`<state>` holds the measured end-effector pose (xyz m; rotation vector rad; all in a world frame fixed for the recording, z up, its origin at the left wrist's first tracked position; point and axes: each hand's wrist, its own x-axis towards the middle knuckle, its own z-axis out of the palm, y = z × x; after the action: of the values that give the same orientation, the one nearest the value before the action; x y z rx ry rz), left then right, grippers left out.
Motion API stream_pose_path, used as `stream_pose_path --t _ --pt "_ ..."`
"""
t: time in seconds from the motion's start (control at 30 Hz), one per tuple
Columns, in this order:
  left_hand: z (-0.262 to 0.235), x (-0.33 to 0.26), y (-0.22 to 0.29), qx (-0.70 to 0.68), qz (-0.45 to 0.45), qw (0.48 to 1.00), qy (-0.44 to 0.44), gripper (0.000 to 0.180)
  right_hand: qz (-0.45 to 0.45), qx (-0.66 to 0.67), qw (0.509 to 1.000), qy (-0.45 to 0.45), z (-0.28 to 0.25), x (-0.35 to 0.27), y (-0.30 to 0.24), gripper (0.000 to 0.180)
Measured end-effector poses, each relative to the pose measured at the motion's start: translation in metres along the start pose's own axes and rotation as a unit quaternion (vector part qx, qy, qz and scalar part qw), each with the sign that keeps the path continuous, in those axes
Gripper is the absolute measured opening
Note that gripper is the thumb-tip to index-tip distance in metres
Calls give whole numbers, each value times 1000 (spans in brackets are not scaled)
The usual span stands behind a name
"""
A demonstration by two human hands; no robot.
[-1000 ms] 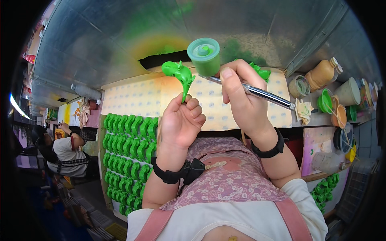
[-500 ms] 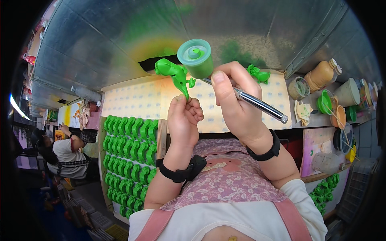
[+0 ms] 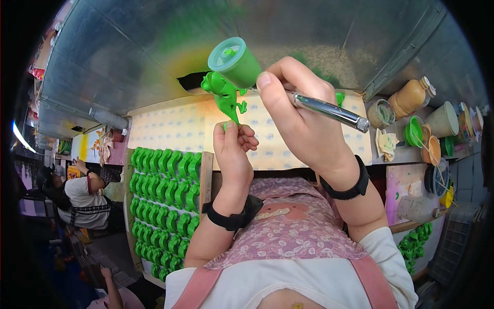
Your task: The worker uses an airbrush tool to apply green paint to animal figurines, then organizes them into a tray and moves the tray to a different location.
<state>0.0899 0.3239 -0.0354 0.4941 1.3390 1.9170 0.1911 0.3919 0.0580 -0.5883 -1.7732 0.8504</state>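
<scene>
Across the far side, the metal panels [image 3: 309, 31] stand as they did, and the patterned sheet [image 3: 170, 126] covers the worktop with the tray [image 3: 207, 180] of green pieces at its near left. At the near left edge another person's forearm [image 3: 113, 294] has come into view, apart from the work. The right hand [image 3: 303, 116] has shifted left and farther in, and now hides most of a second green figure [image 3: 340, 99] at the sheet's far right. Its grip is closed round the barrel of the airbrush [image 3: 332, 110], so the green cup [image 3: 244, 67] now overlaps the head of the held green figure [image 3: 225, 99]; whether they touch I cannot tell. That figure hangs over the middle of the sheet, slightly turned. The left hand [image 3: 233, 152] stays near it, its grip pinched on the tapered tail between thumb and finger. For the spraying, as I judge it, the change brings the tool closer to the figure's head; the nozzle tip is too small to make out.
</scene>
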Motion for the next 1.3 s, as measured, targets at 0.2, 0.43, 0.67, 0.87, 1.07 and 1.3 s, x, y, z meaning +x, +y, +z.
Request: stream_pose_path --t 0.2,0.43,0.67,0.87,1.07,1.3 --pt "1 -2 2 4 -8 1000 10 16 7 37 999 -9 2 1 -3 20" --pt "1 -2 5 7 -14 1000 11 16 61 7 996 -66 -1 0 -5 21" --pt "-2 0 6 6 -29 1000 7 16 43 70 996 -38 -4 -5 -5 20" --pt "-7 3 7 -19 -56 998 -2 17 68 49 994 -69 -8 -10 1 17" --pt "-14 5 8 -86 -95 990 -54 20 90 37 993 -65 -13 -12 7 18" --pt "-25 11 13 -232 -206 938 -153 26 87 89 992 -4 -18 -15 18 20"
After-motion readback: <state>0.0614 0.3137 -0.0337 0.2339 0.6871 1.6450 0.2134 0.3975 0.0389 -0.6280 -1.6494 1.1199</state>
